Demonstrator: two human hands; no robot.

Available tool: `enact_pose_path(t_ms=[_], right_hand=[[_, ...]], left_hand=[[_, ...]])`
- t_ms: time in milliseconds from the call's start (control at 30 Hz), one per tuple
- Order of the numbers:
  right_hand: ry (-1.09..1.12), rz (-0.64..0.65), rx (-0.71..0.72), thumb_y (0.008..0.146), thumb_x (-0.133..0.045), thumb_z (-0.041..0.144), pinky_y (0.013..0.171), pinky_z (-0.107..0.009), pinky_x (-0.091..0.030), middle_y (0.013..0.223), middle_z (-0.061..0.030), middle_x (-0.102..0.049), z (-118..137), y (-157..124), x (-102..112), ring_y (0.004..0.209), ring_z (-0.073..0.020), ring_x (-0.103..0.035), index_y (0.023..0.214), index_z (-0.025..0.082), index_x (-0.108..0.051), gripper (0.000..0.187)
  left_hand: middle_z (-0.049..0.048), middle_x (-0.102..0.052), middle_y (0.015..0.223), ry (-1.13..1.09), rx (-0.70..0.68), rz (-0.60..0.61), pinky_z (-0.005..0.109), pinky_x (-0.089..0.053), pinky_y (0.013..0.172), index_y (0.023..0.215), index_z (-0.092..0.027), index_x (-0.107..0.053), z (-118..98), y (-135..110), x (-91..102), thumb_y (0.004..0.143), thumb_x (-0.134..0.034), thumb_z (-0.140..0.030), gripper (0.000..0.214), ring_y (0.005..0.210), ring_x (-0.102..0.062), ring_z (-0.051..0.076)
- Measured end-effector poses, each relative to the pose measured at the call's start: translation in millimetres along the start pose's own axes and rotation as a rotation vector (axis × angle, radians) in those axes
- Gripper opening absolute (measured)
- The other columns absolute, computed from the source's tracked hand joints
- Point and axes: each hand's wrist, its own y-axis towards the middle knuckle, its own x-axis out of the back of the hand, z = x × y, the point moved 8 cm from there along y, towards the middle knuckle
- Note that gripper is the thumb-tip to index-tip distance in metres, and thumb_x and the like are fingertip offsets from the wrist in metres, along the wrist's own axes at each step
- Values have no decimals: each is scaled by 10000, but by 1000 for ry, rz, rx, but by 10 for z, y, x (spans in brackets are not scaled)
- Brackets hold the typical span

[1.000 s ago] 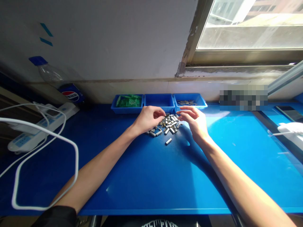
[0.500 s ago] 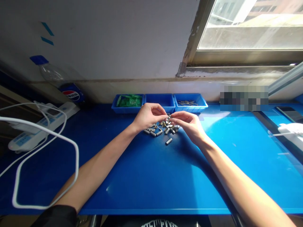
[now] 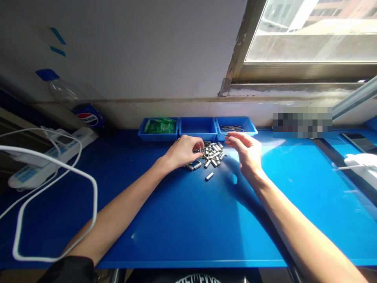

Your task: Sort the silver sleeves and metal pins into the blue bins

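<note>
Blue matting covers the whole surface [image 3: 188, 220] in front of me, with a grey wall and a bright window behind it. Against the wall sit three small blue trays in a row: the left tray [image 3: 158, 126] holds green pieces, the middle tray [image 3: 198, 126] looks bare as far as I can see, and the right tray [image 3: 235, 125] has a thin scatter of slim metal pins.

Just in front of the trays lies the pile of small metal parts [image 3: 210, 155], with one stray part [image 3: 209, 176] lying apart, nearer to me. My left hand [image 3: 183, 151] rests at the left edge of the pile, fingers curled down among the pieces; I judge it is picking at one, though I cannot tell whether anything is pinched. My right hand [image 3: 247, 151] hovers at the front rim of the right tray, fingers loosely spread, and I cannot make out anything held in it.

By my reckoning the sorting is at an early stage: the pile is large, the right tray has only a few pins, and the middle one shows nothing.

Off to the left are a power strip [image 3: 44, 157], a looping white cable [image 3: 59, 169] and a plastic bottle [image 3: 70, 98]
</note>
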Motion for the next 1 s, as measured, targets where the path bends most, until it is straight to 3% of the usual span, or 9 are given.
enact_pose_path(t_ms=[167, 367, 600, 800, 1000], right_hand=[[46, -50, 19, 842, -837, 361, 1140, -594, -598, 1395, -94, -793, -4, 40, 86, 1203, -321, -797, 1260, 294, -754, 431], [-25, 2, 43, 882, -774, 364, 1023, -572, -653, 1309, -100, -814, 14, -9, 6, 1072, -324, -824, 1169, 305, -752, 294], [-21, 14, 30, 865, -779, 364, 970, -608, -659, 1276, -100, -824, -18, -2, -5, 995, -340, -824, 1115, 322, -763, 254], [31, 6, -3, 829, -814, 354, 930, -586, -656, 1210, -100, -839, -13, -16, -33, 940, -334, -816, 1071, 303, -783, 250], [31, 23, -22, 824, -808, 338, 894, -543, -656, 1168, -79, -848, -11, -23, -54, 918, -311, -810, 1030, 303, -786, 210]], left_hand=[[62, -844, 1009, 139, -1, 46, 303, -592, 804, 1002, -206, -815, 16, -9, -69, 853, -757, -119, 182, 916, -790, 240], [39, -825, 901, 111, -4, 56, 275, -555, 737, 964, -209, -790, -7, -12, -98, 853, -687, -66, 208, 806, -760, 210], [26, -817, 915, 170, 44, 62, 275, -474, 669, 1074, -226, -740, -13, -26, -71, 856, -700, -94, 258, 802, -750, 214], [-3, -779, 844, 120, 8, 86, 253, -459, 655, 1120, -230, -669, -67, -44, -82, 865, -651, -60, 306, 735, -719, 185], [-3, -771, 838, 100, 18, 33, 253, -455, 654, 1101, -223, -652, -64, -30, 22, 852, -685, -85, 287, 748, -724, 187]])
